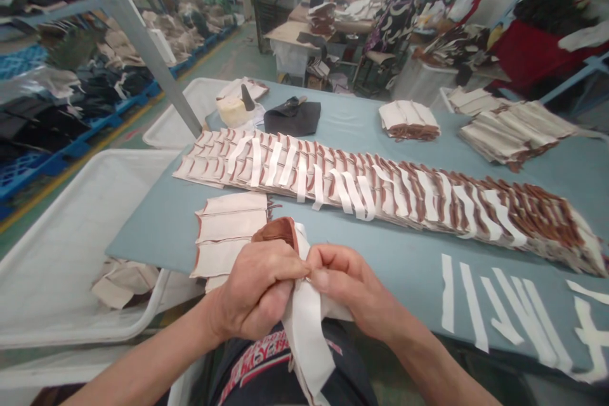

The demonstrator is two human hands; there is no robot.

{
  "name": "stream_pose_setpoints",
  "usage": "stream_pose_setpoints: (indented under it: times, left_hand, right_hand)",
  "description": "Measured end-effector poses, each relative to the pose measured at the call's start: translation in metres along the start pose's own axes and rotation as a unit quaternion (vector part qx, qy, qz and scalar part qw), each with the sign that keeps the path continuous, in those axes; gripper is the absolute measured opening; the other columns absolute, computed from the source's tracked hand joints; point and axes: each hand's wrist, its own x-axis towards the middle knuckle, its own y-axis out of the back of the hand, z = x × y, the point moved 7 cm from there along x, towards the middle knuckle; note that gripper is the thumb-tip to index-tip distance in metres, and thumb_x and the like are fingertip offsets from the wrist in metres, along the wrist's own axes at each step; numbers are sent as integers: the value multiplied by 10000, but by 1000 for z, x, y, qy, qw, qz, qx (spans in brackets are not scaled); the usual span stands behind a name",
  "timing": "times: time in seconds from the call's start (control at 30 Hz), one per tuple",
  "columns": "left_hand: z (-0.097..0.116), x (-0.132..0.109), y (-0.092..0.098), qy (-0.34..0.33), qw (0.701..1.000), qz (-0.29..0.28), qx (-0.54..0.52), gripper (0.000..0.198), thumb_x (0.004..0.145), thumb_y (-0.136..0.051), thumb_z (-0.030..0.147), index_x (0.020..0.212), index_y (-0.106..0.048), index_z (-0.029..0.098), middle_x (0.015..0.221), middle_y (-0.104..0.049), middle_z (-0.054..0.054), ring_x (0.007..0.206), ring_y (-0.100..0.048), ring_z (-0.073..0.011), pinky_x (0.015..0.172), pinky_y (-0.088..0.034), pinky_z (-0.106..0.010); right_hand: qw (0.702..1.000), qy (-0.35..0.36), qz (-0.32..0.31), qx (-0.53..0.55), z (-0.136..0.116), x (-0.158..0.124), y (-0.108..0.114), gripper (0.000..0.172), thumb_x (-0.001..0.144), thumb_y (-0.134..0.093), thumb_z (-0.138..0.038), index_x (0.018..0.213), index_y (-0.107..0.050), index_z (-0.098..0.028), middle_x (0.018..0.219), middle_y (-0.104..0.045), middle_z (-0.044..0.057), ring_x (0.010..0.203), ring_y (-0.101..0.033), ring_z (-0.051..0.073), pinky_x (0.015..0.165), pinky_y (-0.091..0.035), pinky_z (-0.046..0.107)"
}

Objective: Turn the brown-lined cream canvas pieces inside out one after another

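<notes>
My left hand [264, 285] is closed on a cream fabric piece with a brown inner side [280, 231], close to my body at the table's front edge. My right hand [349, 288] meets it from the right, thumb and finger pinched on the same piece's edge. From between the hands a white strip [311, 336] hangs down over my lap. What lies exactly under the fingertips is hidden. Just beyond my left hand, several stitched cream pieces with brown edges [233, 222] lie flat. Loose white strips [471, 298] are spread on the table to the right.
A long overlapping row of cream and brown pieces [333, 171] crosses the blue-green table [157, 228], white strips on top. Behind it are a dark cloth [292, 119], a yellowish roll [233, 112] and stacked pieces [409, 117]. White bins [76, 228] stand left, beside a slanted post [143, 38].
</notes>
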Motion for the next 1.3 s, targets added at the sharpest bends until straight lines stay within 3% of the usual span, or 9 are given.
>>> stream_pose_setpoints:
  times: [0.1,0.2,0.3,0.37,0.5,0.57,0.87,1.07,1.3]
  left_hand:
    - [-2,2,7,98,995,-12,24,193,996,-417,187,1106,-575,209,874,-687,-34,748,-641,-170,706,-486,-287]
    - [-3,9,10,168,982,-86,2,233,1028,-363,188,1047,-595,190,885,-682,-28,780,-634,-159,716,-471,-264]
    - [-3,14,6,188,965,-183,-11,258,1062,-374,215,918,-586,184,823,-651,-6,744,-591,-135,708,-443,-237]
    - [-2,16,5,160,963,-217,19,300,1083,-390,249,850,-568,185,786,-629,2,721,-566,-128,692,-426,-231]
    - [3,15,8,41,974,-196,105,386,1108,-382,308,780,-548,189,657,-568,19,597,-493,-126,589,-354,-263]
    - [2,11,10,19,975,-186,121,420,1107,-392,336,740,-539,194,610,-550,23,555,-470,-126,556,-324,-279]
    - [-6,15,10,151,953,-261,-32,628,1015,-314,707,868,-616,177,749,-625,2,668,-550,-129,624,-374,-252]
    - [1,25,9,188,935,-297,-37,427,1084,-434,459,787,-567,183,704,-552,44,652,-508,-106,630,-341,-233]
    - [5,28,1,192,939,-281,-43,412,1057,-512,369,697,-461,176,641,-436,72,592,-407,-87,586,-279,-237]
  right_hand:
    - [988,75,27,-130,-23,-3,0,232,819,-648,-322,680,-510,-197,597,-399,-60,535,-311,79,477,-262,198]
    - [965,130,49,-222,-38,-7,0,157,823,-575,-226,678,-521,-199,566,-402,-67,501,-319,73,463,-271,204]
    - [942,167,48,-287,-43,-10,-1,130,821,-546,-161,697,-533,-198,551,-402,-79,471,-312,62,447,-256,202]
    - [925,196,49,-323,-45,-13,-2,121,814,-548,-136,708,-546,-195,558,-424,-78,469,-324,60,447,-254,203]
    - [896,255,46,-360,-44,-20,-6,126,819,-556,-131,710,-571,-193,572,-461,-66,480,-375,67,473,-297,209]
    - [887,265,44,-375,-41,-21,-7,136,837,-553,-135,719,-583,-196,573,-480,-63,482,-394,72,484,-313,215]
    - [845,313,5,-433,-51,-24,-17,141,921,-537,-141,822,-602,-218,678,-656,-7,593,-565,121,595,-415,258]
    - [831,325,14,-450,-51,-30,-20,123,943,-563,-148,846,-567,-223,677,-617,-15,588,-536,126,590,-395,272]
    - [838,307,25,-450,-46,-36,-16,120,931,-563,-164,826,-562,-222,680,-628,-15,591,-549,125,593,-398,262]
